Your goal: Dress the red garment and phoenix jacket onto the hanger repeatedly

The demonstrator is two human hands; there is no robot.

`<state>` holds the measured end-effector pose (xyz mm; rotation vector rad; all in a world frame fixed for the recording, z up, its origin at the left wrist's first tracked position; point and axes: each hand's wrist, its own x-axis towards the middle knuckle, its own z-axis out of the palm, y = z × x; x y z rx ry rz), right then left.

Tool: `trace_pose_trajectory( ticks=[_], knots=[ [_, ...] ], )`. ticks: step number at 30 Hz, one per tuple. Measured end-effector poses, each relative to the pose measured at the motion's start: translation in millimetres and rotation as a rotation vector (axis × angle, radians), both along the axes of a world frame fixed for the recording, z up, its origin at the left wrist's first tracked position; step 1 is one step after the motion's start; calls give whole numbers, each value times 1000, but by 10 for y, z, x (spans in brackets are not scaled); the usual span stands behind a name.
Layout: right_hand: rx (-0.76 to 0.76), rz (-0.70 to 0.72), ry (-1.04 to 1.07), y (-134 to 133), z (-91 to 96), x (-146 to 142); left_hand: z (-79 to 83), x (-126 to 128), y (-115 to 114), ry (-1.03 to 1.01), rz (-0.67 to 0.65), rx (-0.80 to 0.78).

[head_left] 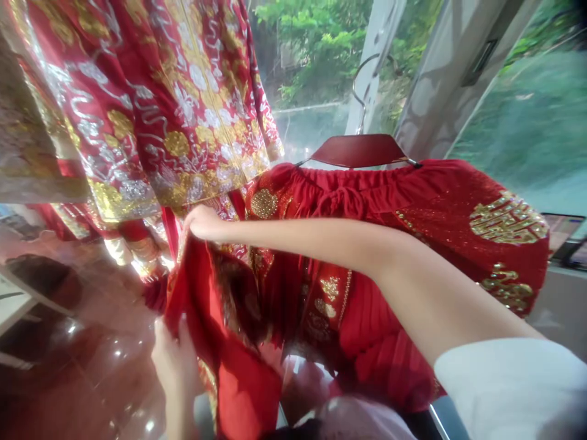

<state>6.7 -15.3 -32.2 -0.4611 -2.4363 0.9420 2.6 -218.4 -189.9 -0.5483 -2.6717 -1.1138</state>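
My right arm reaches across to the left, over a red dress (376,318) with gold sequin motifs that hangs in front of me. My right hand (204,223) is closed on the top edge of a red cloth panel (245,385), its fingers partly hidden. This panel shows a plain red inner face and a gold-patterned border. Lower down, my left hand (177,348) grips the panel's left edge, thumb on the near side. A red hanger (358,150) with a metal hook carries the dress, whose gathered neckline has a tied cord.
A red jacket (169,110) with gold and silver embroidery hangs at upper left, with more embroidered garments below it. Behind the dress are large window panes (527,122) and a pale frame (426,79). The glossy tiled floor (105,379) shows at lower left.
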Motion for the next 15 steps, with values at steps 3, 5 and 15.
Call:
trace_pose_trajectory(
  ticks=[3, 5, 15],
  knots=[
    [350, 15, -3, 358, 326, -85, 196, -317, 299, 243, -36, 244],
    [598, -25, -9, 665, 617, 23, 501, -467, 617, 397, -96, 372],
    [231, -667, -34, 1486, 1222, 1091, 1410, -379, 2189, 421, -388, 357]
  ],
)
